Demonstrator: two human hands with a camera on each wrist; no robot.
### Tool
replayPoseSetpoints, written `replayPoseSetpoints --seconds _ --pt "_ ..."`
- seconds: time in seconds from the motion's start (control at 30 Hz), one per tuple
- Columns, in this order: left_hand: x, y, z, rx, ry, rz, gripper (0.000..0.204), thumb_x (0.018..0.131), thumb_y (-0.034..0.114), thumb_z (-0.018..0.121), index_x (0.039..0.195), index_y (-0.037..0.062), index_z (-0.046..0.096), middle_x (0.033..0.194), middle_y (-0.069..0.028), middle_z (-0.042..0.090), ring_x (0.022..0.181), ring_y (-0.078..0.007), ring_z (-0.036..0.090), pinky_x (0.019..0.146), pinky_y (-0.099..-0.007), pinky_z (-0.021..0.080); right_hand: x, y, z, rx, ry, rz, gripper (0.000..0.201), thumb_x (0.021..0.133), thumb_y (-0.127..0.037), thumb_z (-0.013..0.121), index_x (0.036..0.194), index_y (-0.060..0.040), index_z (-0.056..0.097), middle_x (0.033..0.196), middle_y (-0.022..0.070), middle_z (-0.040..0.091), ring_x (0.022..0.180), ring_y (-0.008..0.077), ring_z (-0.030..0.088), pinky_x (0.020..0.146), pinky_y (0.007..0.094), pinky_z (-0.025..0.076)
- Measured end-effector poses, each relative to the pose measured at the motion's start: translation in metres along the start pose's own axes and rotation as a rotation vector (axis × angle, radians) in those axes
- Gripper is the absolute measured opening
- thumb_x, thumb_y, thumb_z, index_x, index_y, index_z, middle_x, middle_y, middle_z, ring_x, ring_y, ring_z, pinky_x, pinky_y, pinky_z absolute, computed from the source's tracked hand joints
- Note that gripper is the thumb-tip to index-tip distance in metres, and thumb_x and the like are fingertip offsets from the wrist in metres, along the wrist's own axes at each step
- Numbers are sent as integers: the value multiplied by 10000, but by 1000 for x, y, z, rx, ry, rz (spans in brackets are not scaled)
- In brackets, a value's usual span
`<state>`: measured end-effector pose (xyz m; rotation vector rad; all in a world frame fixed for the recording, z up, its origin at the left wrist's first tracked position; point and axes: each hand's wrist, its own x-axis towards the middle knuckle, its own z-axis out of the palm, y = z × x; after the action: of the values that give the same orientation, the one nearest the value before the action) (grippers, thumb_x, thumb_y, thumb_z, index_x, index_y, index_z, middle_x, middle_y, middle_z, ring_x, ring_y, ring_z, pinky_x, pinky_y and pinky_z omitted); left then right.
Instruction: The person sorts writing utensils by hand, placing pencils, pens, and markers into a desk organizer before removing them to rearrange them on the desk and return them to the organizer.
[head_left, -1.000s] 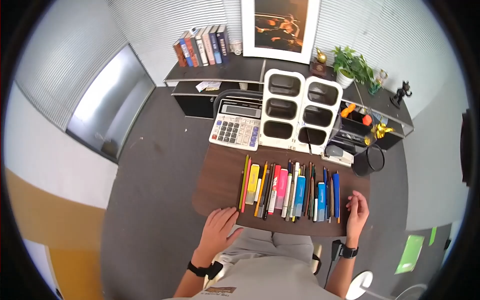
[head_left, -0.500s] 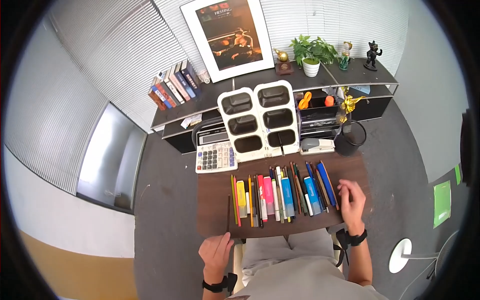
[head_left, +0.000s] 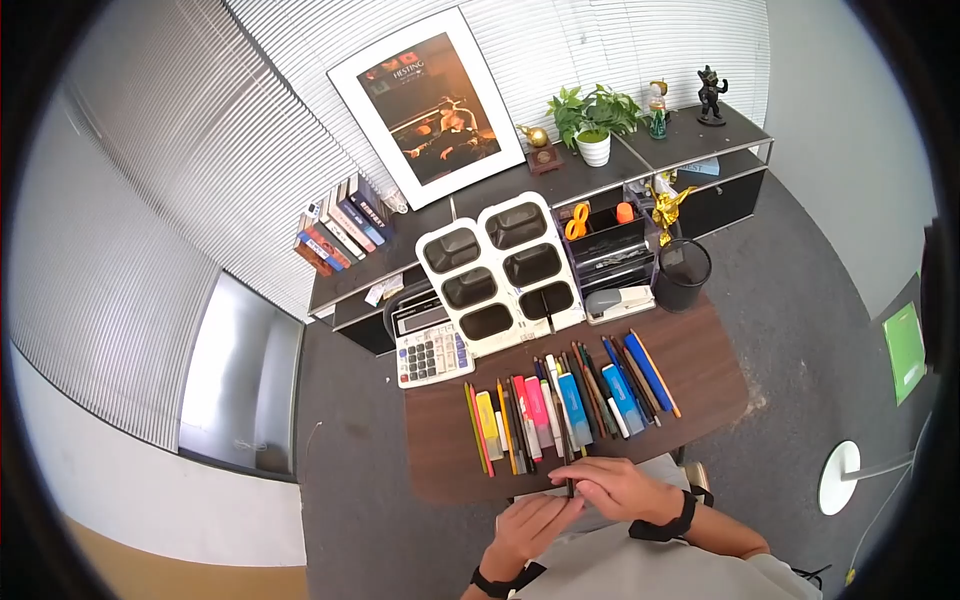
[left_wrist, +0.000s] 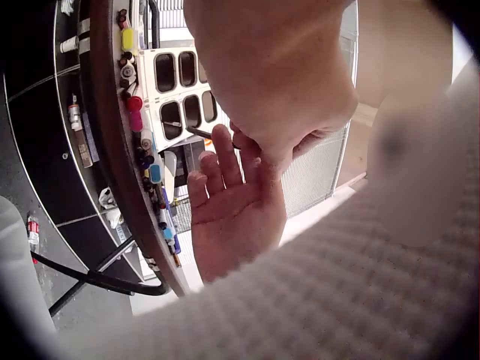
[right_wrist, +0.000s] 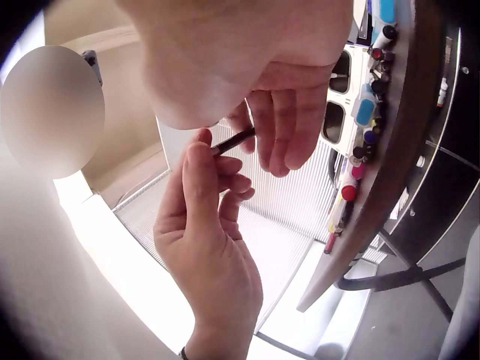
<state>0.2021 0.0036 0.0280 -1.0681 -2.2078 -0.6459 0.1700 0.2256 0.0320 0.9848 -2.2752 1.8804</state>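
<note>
Both hands meet at the near edge of the brown table [head_left: 440,480]. My left hand [head_left: 530,525] pinches one end of a thin dark pencil [right_wrist: 236,140] between thumb and index finger. My right hand [head_left: 625,490] lies over the pencil with its fingers straight; in the right wrist view the pencil passes in among these fingers. Its far part points up the table towards the row. Across the table lies a row of pens and pencils, with a yellow highlighter [head_left: 487,425], a pink highlighter [head_left: 538,412] and blue highlighters [head_left: 574,408] among them.
Behind the row stands a white organiser [head_left: 483,285] with several dark compartments. A calculator [head_left: 434,354] is on its left; a stapler [head_left: 620,302] and a black mesh cup [head_left: 684,272] are on its right. A shelf [head_left: 655,150] carries books, a plant and figurines.
The left hand has taken the dark pencil from the row's left end and brought it to the middle. The right hand has come in from the right to meet it. The head view has shifted.
</note>
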Motion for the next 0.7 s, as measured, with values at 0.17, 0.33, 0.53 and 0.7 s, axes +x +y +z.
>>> replayPoseSetpoints --seconds 0.17,0.33,0.53,0.7 --pt "-9 -18 -7 -69 7 -93 461 808 206 938 1217 72 773 1050 -62 750 890 -246 739 782 -375 624 0 -4 -12 -34 -2 70 421 1000 -153 752 1399 -47 670 1144 138 750 922 277 737 844 378 622" --pt "-25 -60 -13 87 5 -309 474 861 162 870 1294 38 721 1243 -154 713 1079 -357 693 951 -479 560 9 -9 -34 -53 32 94 635 902 -197 883 1470 -70 629 1213 85 739 926 211 723 844 349 623" --pt "-39 -78 -1 94 6 -545 517 922 134 810 1400 16 655 1428 -207 622 1281 -408 609 1094 -510 488 25 -4 -51 -18 105 148 594 899 -118 839 1450 -18 643 1221 117 758 958 209 743 903 341 615" --pt "-40 -80 4 113 54 -601 513 902 142 830 1376 30 671 1406 -188 644 1264 -399 627 1080 -493 503 48 4 -61 -69 174 154 396 1040 -85 704 1425 1 662 1115 107 782 902 151 738 845 310 607"
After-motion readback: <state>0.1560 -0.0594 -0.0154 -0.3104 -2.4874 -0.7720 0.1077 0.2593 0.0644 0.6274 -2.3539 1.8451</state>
